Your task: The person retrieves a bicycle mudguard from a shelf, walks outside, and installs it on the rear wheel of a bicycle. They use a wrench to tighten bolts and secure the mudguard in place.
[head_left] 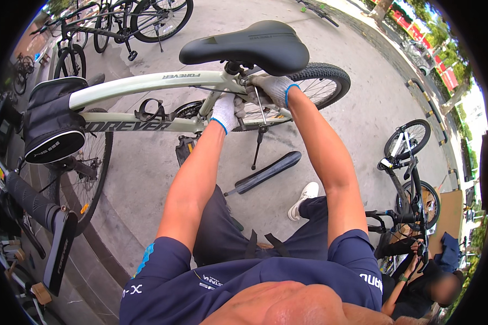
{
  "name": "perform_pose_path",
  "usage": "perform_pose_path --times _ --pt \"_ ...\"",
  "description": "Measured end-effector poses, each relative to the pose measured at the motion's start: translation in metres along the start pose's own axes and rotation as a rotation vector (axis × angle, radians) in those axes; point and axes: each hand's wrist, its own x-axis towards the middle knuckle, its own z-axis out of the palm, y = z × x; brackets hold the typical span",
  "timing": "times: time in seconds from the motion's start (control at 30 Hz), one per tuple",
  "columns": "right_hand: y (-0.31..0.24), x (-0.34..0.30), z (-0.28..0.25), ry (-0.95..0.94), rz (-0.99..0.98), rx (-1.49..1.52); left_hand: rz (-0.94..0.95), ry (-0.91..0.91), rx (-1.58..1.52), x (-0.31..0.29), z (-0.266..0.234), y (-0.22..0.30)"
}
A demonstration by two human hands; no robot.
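Steadying, perhaps, the pale-green metal bicycle frame (pixel 124 84), my white-gloved left hand (pixel 226 110) and right hand (pixel 273 89), finger closure unclear, have black curved saddle (pixel 249 47) above.

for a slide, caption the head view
Gloved left hand and right hand at the rear of a pale bicycle frame, beneath its black saddle.

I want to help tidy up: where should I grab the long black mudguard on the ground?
Probably around the middle of the mudguard, reaching down from the side with the white shoe. It is long and narrow, so should be easy to close around. One end is only a thin stem, and the kickstand of the bike is opposite.
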Motion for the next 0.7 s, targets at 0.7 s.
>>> perform_pose_path --times 0.7 --pt "0.03 0.032 -0.018 0.023 -0.175 -0.212 0.068 -0.022 0.017 0.01 -0.006 -0.007"
